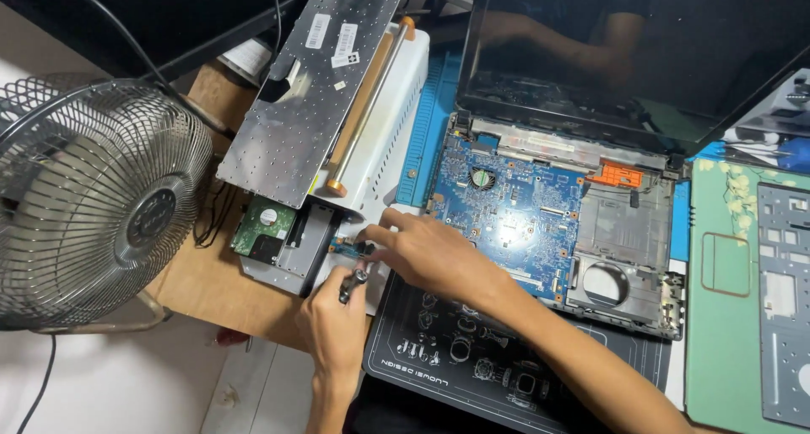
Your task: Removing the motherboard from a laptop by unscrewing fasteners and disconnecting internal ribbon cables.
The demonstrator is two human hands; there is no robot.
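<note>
1. The small circuit board [350, 248] lies just left of the open laptop [557, 223], beside the hard drive [263, 229].
2. The right hand [434, 253] pinches the board's edge, its grip pressed together.
3. The left hand [333, 324] is closed around a screwdriver [353, 284], tip toward the board.
4. The board looks light, stiff and fragile; it is best held by its bare edges, away from the parts on it.
</note>
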